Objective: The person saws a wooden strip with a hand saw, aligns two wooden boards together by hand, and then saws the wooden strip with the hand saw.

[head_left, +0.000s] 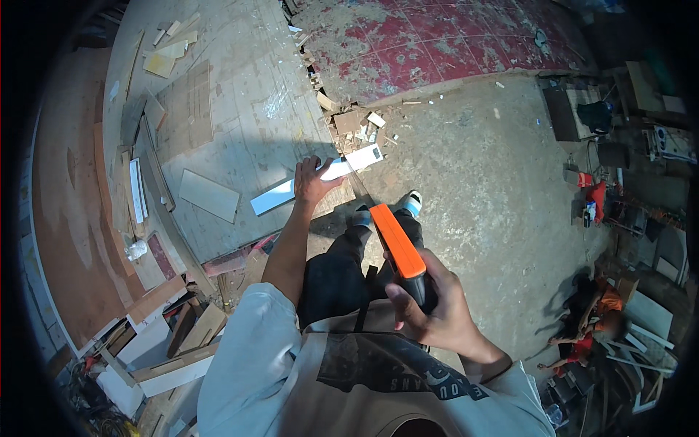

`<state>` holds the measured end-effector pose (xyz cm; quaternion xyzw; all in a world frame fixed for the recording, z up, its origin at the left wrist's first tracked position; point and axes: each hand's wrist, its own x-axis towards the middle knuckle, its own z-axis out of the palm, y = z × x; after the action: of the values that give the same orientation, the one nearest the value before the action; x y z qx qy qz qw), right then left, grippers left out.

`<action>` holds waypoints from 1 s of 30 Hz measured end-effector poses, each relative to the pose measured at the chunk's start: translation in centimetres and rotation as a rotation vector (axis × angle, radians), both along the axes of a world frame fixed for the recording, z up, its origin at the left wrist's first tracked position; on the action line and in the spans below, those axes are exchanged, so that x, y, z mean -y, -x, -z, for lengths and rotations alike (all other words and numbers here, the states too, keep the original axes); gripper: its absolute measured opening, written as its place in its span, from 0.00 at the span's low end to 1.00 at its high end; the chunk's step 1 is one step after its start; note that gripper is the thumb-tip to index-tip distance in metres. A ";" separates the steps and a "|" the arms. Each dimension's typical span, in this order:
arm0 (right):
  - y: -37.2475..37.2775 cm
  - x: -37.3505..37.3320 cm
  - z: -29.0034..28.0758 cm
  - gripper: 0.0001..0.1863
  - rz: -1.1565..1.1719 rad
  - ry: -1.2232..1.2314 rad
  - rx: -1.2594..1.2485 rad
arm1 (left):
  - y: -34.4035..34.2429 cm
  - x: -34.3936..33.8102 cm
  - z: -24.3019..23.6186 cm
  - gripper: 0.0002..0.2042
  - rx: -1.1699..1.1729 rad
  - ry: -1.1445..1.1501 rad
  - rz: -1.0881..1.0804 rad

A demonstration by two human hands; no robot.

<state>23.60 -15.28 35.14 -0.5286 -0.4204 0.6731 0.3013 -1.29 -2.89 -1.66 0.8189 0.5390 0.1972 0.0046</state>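
Note:
A white strip of board [273, 198] lies slantwise across the near right edge of the wooden worktable, its right end jutting past that edge. My left hand [312, 182] grips the strip from above, fingers on its far side and thumb on the near side. In my right hand [437, 302] is a handsaw with a thick orange and black handle [397, 240]. Its thin blade [360, 187], seen almost edge-on, reaches to the strip just right of my left hand. Whether its teeth are in the wood, I cannot tell.
Wood offcuts [349, 122] are heaped beside the worktable [255, 124]. A loose thin panel [209, 195] lies left of the strip. My shoe [412, 204] stands below on the concrete floor. Scrap boards [171, 371] pile up at lower left. Another person [593, 328] is at far right.

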 end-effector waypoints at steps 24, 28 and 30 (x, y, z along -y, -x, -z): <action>6.0 -5.5 8.3 0.16 -0.048 -0.080 0.265 | -0.8 0.9 -0.4 0.27 -0.051 0.131 0.013; 6.5 -4.1 8.3 0.16 -0.037 -0.148 0.285 | 0.9 1.0 -0.4 0.29 -0.100 0.042 -0.006; 7.0 -6.1 15.4 0.16 0.058 -0.251 0.327 | 0.6 0.8 -0.7 0.28 -0.057 0.076 0.007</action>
<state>16.57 -9.19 19.71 -0.6012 -0.5286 0.5118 0.3118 -1.86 -3.66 -1.00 0.8254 0.5429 0.1534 0.0210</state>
